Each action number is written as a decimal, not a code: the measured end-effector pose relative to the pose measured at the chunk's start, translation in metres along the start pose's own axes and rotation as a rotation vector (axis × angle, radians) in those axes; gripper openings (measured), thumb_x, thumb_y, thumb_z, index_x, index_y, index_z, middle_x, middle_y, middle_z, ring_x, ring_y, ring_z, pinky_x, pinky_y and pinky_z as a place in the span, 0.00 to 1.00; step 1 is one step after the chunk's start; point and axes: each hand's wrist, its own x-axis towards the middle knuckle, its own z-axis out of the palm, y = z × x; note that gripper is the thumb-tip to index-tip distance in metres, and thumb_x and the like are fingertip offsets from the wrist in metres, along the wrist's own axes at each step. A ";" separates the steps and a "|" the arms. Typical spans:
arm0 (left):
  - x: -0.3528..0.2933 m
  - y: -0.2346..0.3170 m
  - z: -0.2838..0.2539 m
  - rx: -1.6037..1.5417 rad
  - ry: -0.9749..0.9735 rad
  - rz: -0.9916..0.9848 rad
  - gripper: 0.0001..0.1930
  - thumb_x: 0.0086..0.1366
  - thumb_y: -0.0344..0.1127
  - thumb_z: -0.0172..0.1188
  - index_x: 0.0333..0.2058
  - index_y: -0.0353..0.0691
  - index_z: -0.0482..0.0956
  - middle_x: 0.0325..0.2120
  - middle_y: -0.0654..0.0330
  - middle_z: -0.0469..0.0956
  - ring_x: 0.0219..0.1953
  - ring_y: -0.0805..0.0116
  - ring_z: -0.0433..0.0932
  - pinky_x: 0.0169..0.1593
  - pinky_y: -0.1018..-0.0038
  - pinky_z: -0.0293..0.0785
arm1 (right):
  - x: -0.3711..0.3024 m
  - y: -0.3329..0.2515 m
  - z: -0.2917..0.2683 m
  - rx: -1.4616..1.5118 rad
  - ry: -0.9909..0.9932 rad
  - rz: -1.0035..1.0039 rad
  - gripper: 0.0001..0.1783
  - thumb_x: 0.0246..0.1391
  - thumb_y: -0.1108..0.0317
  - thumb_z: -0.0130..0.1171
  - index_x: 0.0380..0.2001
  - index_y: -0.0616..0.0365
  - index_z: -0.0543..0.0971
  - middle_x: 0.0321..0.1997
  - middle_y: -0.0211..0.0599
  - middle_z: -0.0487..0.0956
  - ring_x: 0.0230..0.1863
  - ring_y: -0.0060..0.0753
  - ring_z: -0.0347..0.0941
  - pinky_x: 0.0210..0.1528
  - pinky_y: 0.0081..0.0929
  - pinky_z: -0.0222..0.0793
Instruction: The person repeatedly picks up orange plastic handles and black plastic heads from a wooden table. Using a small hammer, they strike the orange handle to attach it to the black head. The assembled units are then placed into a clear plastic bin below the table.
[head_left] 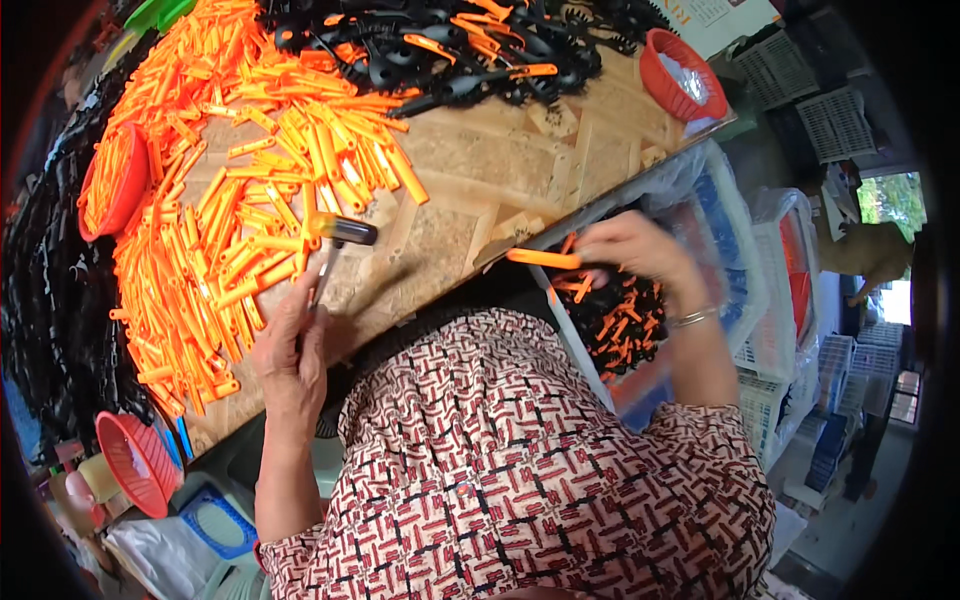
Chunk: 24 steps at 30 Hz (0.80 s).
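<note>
My left hand (290,345) is wrapped round the shaft of a small mallet (348,231) with a metal shaft and a yellow-and-black head, raised at the table's near edge. Beside it spreads a large heap of orange plastic handles (200,255). My right hand (632,248) pinches an orange handle (542,258) past the table's right edge. Whether a black part is joined to that handle is hidden by my fingers. Below this hand stands an open box (580,350) with black and orange pieces (630,325) in it.
Black kitchen tools (460,75), some with orange handles, lie piled at the table's (470,170) far side. Red baskets stand at far right (662,95), at left (135,190) and at lower left (135,465). Black parts (60,270) heap up at far left. Plastic crates (840,125) stand at right.
</note>
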 end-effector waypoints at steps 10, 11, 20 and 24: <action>0.010 0.001 0.018 0.650 0.133 0.277 0.24 0.64 0.27 0.64 0.59 0.50 0.79 0.31 0.57 0.79 0.28 0.57 0.79 0.30 0.63 0.73 | 0.138 -0.086 -0.091 -1.279 0.828 -0.492 0.67 0.40 0.24 0.66 0.77 0.42 0.49 0.81 0.45 0.47 0.81 0.49 0.41 0.75 0.64 0.42; 0.008 0.003 0.022 0.658 0.158 0.336 0.25 0.63 0.28 0.65 0.60 0.51 0.79 0.29 0.59 0.77 0.26 0.59 0.77 0.29 0.64 0.72 | 0.149 -0.087 -0.101 -1.285 0.839 -0.411 0.68 0.39 0.24 0.67 0.77 0.41 0.49 0.81 0.45 0.47 0.81 0.49 0.41 0.74 0.64 0.42; 0.001 0.002 0.031 0.706 0.250 0.416 0.26 0.60 0.27 0.68 0.58 0.48 0.81 0.26 0.59 0.73 0.25 0.63 0.75 0.29 0.66 0.71 | 0.158 -0.123 -0.068 -1.267 0.658 -0.095 0.65 0.38 0.34 0.73 0.76 0.30 0.51 0.79 0.48 0.54 0.79 0.53 0.46 0.70 0.61 0.58; 0.003 0.005 0.030 0.705 0.216 0.416 0.25 0.60 0.27 0.68 0.58 0.47 0.81 0.26 0.59 0.75 0.26 0.63 0.76 0.29 0.66 0.71 | 0.180 -0.109 -0.103 -1.218 0.697 -0.109 0.60 0.39 0.46 0.77 0.75 0.32 0.56 0.79 0.45 0.55 0.76 0.54 0.55 0.72 0.48 0.60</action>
